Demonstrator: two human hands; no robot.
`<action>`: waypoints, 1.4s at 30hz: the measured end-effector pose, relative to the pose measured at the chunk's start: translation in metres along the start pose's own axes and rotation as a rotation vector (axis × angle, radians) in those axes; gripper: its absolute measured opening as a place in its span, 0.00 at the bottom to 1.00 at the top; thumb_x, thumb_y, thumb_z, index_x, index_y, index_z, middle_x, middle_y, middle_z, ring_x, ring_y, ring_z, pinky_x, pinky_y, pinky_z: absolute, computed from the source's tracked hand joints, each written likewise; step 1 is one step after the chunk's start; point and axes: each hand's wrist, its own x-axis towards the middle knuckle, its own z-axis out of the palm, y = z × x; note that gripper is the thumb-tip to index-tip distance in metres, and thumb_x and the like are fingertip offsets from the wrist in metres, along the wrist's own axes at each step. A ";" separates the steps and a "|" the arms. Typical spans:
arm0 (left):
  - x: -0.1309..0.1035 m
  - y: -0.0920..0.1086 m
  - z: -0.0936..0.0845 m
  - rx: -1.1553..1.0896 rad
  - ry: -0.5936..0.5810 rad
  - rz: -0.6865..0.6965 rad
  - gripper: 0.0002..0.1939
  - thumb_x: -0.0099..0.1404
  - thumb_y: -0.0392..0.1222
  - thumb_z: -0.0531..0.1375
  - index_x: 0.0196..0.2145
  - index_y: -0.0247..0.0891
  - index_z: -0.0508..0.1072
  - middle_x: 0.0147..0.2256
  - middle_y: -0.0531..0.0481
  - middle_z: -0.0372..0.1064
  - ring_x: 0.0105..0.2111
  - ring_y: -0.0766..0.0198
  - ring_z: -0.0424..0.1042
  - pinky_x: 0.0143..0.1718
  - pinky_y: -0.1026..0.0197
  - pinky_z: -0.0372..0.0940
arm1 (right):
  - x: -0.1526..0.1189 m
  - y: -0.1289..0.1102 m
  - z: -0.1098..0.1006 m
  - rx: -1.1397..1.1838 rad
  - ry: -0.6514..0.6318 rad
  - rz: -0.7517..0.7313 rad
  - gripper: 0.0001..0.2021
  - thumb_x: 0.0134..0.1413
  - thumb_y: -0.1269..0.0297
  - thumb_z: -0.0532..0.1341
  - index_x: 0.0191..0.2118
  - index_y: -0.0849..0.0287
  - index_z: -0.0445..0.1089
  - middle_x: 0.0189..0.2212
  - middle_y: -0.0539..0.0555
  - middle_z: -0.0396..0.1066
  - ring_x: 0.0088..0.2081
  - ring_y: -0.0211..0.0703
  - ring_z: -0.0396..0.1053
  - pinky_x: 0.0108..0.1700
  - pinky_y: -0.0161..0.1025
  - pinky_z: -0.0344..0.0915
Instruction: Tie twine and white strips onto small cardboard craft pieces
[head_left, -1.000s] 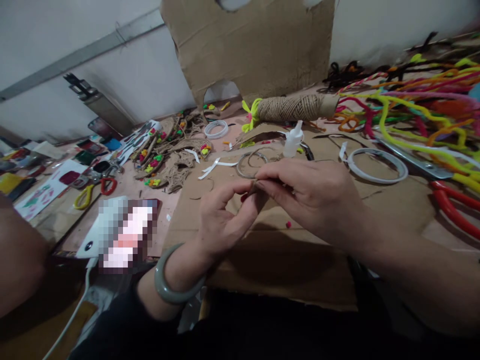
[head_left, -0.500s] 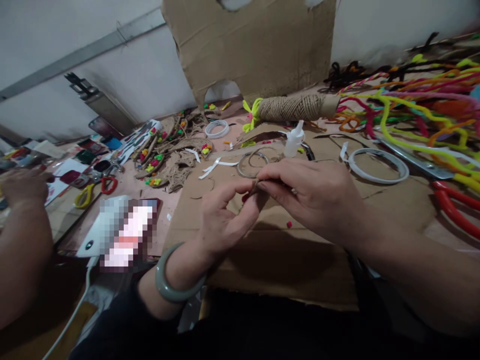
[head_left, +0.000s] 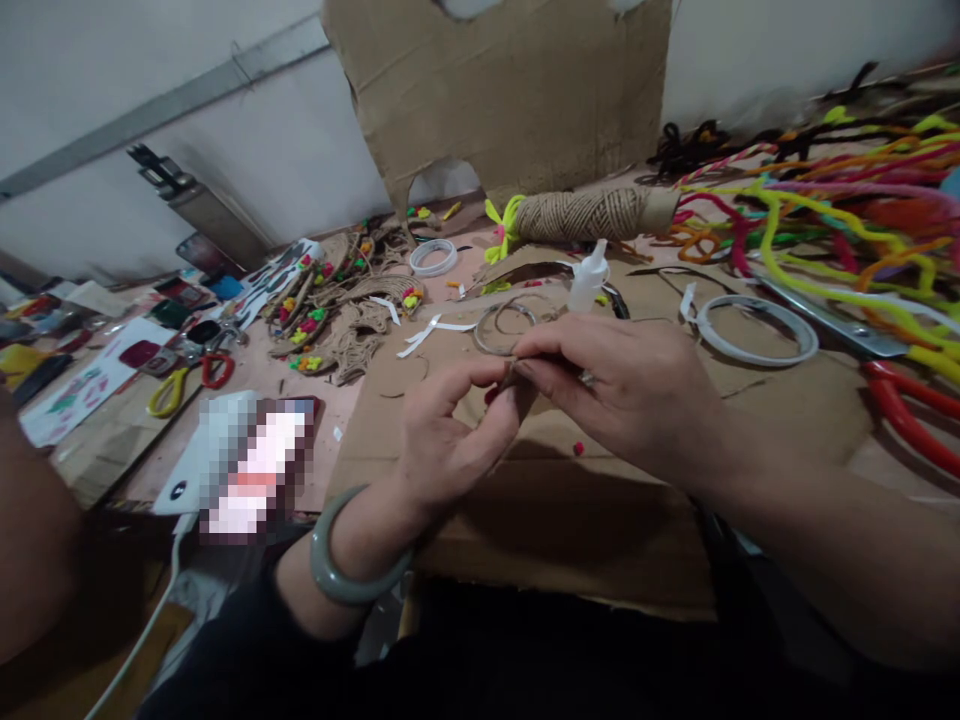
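Observation:
My left hand [head_left: 450, 430], with a grey-green bangle [head_left: 324, 560] on its wrist, is closed in a pinch. My right hand [head_left: 637, 390] pinches at the same spot, its thumb and forefinger meeting the left fingertips. Between them shows a bit of something brown, and a small red piece [head_left: 491, 397] peeks out by the left fingers; the rest is hidden. Both hands are over a cardboard sheet [head_left: 442, 540]. On it lie a tiny red bit [head_left: 578, 449] and, just behind the fingers, a thin ring [head_left: 486, 335]. A white squeeze bottle [head_left: 589, 285] stands behind my right hand.
Behind are a twine roll [head_left: 585, 215] and an upright cardboard piece [head_left: 510, 100]. To the right lie a tape roll [head_left: 709, 335], red-handled scissors [head_left: 900, 410] and colourful pipe cleaners [head_left: 832, 200]. Leftward are twine pieces [head_left: 360, 350], a phone [head_left: 259, 480] and another person's arm [head_left: 34, 530].
My hands keep almost the same pose and place. The other person's hand at the left has pulled back out of view, leaving only part of the arm and uncovering more of the paper.

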 end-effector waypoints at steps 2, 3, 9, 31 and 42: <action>0.000 0.000 0.000 0.004 0.003 0.001 0.03 0.63 0.39 0.62 0.30 0.41 0.75 0.25 0.53 0.73 0.24 0.66 0.70 0.29 0.61 0.69 | 0.000 0.000 0.000 -0.004 0.004 0.005 0.09 0.63 0.67 0.54 0.35 0.56 0.72 0.30 0.50 0.76 0.30 0.37 0.71 0.32 0.35 0.61; 0.000 0.000 0.000 0.006 0.003 -0.005 0.03 0.63 0.39 0.62 0.31 0.41 0.75 0.25 0.52 0.74 0.24 0.66 0.70 0.29 0.61 0.70 | 0.000 0.001 0.000 0.001 0.004 0.006 0.10 0.63 0.67 0.54 0.35 0.56 0.72 0.30 0.50 0.76 0.30 0.37 0.71 0.32 0.35 0.62; -0.001 0.000 0.000 0.011 0.018 -0.018 0.03 0.63 0.41 0.63 0.31 0.42 0.75 0.26 0.52 0.74 0.25 0.66 0.70 0.28 0.60 0.71 | 0.000 0.003 0.001 0.059 -0.019 0.011 0.08 0.64 0.64 0.56 0.37 0.56 0.72 0.31 0.51 0.76 0.32 0.38 0.72 0.33 0.35 0.62; -0.007 -0.007 0.000 -0.091 0.042 -0.255 0.10 0.63 0.48 0.63 0.34 0.39 0.78 0.27 0.49 0.74 0.26 0.65 0.71 0.28 0.62 0.69 | -0.003 0.006 0.007 -0.026 0.106 -0.089 0.08 0.64 0.68 0.56 0.35 0.59 0.72 0.29 0.50 0.76 0.31 0.36 0.72 0.32 0.34 0.62; -0.006 -0.004 0.002 -0.090 0.038 -0.205 0.07 0.63 0.44 0.63 0.34 0.40 0.78 0.26 0.50 0.73 0.28 0.64 0.71 0.32 0.61 0.69 | -0.002 0.002 0.011 -0.159 0.139 -0.070 0.09 0.59 0.70 0.56 0.29 0.58 0.70 0.25 0.48 0.75 0.26 0.34 0.69 0.27 0.34 0.58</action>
